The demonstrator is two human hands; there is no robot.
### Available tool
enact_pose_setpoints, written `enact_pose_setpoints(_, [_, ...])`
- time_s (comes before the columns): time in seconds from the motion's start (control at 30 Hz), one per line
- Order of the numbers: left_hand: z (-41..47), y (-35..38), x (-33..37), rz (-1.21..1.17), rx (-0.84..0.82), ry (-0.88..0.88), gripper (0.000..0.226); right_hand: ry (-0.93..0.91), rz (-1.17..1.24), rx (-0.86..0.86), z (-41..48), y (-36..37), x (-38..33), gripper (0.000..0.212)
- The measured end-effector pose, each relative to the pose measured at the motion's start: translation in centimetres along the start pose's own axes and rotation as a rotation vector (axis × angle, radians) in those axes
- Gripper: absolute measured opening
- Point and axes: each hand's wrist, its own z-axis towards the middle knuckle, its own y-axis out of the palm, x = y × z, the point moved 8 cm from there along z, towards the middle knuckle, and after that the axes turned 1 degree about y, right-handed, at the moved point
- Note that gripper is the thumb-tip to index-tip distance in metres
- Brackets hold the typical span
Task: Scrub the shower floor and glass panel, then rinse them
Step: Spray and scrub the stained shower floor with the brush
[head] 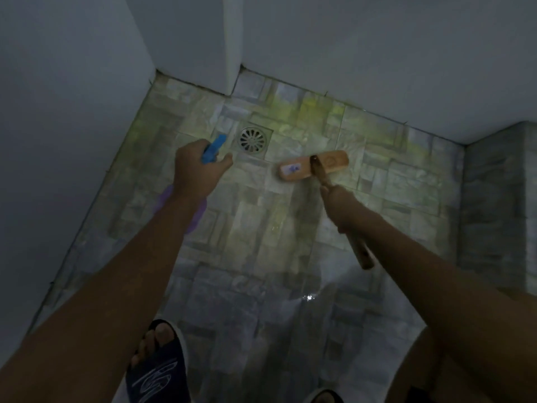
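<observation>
Both hands are full: left hand (200, 170) grips a spray bottle (214, 149), its purple body mostly hidden behind the wrist. Right hand (340, 206) clasps the brush (299, 170), head on the floor (261, 228) near the drain (252, 139).

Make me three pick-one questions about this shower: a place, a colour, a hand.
1. Where is the round metal drain? A) left of the long wooden brush head B) right of it C) under it
2. What colour is the plastic spray trigger in the left hand? A) red B) blue C) yellow
3. What does the right hand do? A) hangs free B) presses the wall C) grips the wooden handle
A, drain lies left of the brush; B, trigger looks blue; C, it wraps the handle.
</observation>
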Motion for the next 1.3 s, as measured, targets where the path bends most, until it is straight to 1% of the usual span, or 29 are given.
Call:
enact_pose_setpoints(0.07, [0.3,1.3,1.3,-0.019,-0.023,0.027,0.029,-0.064,-0.007,0.069,2.1,-2.8,-2.9,0.029])
enact_pose_setpoints(0.17, [1.0,3.3,2.6,-0.066,-0.052,0.029,0.03,-0.082,0.123,0.062,5.4,-4.2,-7.1,0.021])
enact_pose_setpoints(0.23, [1.5,4.4,3.5,-0.056,-0.047,0.035,0.031,-0.08,0.106,0.037,5.3,-3.4,-8.4,0.033])
enact_pose_setpoints(0.27, [1.9,4.7,3.9,-0.062,-0.038,0.032,0.031,-0.125,0.044,0.013,4.7,-2.6,-8.2,0.04])
enact_pose_setpoints(0.3, [2.2,4.7,4.1,-0.075,-0.025,0.026,0.031,-0.129,0.016,0.001,3.8,-1.9,-7.1,0.043])
enact_pose_setpoints(0.33, [2.6,4.6,4.2,-0.083,-0.004,0.029,0.03,-0.088,0.009,-0.009,2.8,-1.4,-5.4,0.043])
enact_pose_setpoints(0.43, [4.4,3.8,4.4,-0.056,0.058,0.056,0.03,0.037,0.073,-0.011,2.2,-2.1,-0.2,0.034])
enact_pose_setpoints(0.5, [5.4,3.3,4.6,-0.024,0.095,0.078,0.029,0.04,0.123,0.041,3.9,-4.7,-0.3,0.023])
enact_pose_setpoints(0.53, [5.7,3.2,4.8,-0.011,0.114,0.102,0.029,0.034,0.166,0.064,5.0,-6.0,-1.3,0.022])
enact_pose_setpoints(0.6, [5.9,3.0,4.9,-0.019,0.14,0.15,0.028,0.025,0.223,0.108,7.0,-8.1,-4.7,0.03])
enact_pose_setpoints(0.63, [5.8,3.3,4.9,-0.029,0.138,0.171,0.027,0.006,0.302,0.12,8.4,-8.4,-6.5,0.032])
enact_pose_setpoints(0.67, [5.7,3.5,5.0,-0.028,0.136,0.191,0.026,-0.024,0.303,0.132,9.4,-8.6,-8.5,0.033])
enact_pose_setpoints(0.77, [5.4,4.3,5.5,0.004,0.117,0.227,0.03,-0.093,0.242,0.114,9.1,-6.2,-12.9,0.027])
enact_pose_setpoints(0.8, [5.4,4.4,5.2,0.02,0.112,0.223,0.031,-0.13,0.21,0.084,8.6,-4.4,-13.3,0.032])
enact_pose_setpoints(0.87, [5.6,4.4,5.1,0.04,0.114,0.214,0.031,-0.217,0.079,0.013,6.5,-1.0,-11.4,0.041])
enact_pose_setpoints(0.9, [5.9,4.0,4.9,0.043,0.123,0.198,0.03,-0.212,0.038,-0.011,5.9,0.0,-9.5,0.042])
enact_pose_setpoints(0.93, [6.2,3.6,4.5,0.033,0.132,0.179,0.028,-0.168,0.068,-0.012,5.5,0.1,-7.1,0.042])
enact_pose_setpoints(1.0, [6.7,2.8,3.9,0.001,0.151,0.14,0.028,-0.06,0.103,0.039,6.1,-1.6,-4.1,0.044])
enact_pose_setpoints(1.03, [6.8,2.6,3.7,-0.014,0.157,0.132,0.027,-0.018,0.095,0.086,7.2,-3.1,-3.9,0.043])
enact_pose_setpoints(1.1, [6.8,2.6,3.7,-0.041,0.157,0.137,0.026,-0.011,0.08,0.157,9.2,-5.9,-5.4,0.036])
enact_pose_setpoints(1.17, [6.4,2.7,4.0,-0.03,0.156,0.146,0.025,-0.058,0.091,0.164,9.6,-6.8,-8.8,0.036])
enact_pose_setpoints(1.2, [6.2,2.9,4.1,-0.019,0.153,0.152,0.025,-0.081,0.152,0.15,9.4,-6.5,-10.5,0.039])
enact_pose_setpoints(1.23, [6.0,3.0,4.1,-0.01,0.145,0.161,0.026,-0.123,0.147,0.121,9.0,-5.6,-11.7,0.042])
enact_pose_setpoints(1.3, [5.8,3.2,4.2,-0.015,0.133,0.182,0.026,-0.213,0.012,0.083,7.0,-3.1,-12.1,0.044])
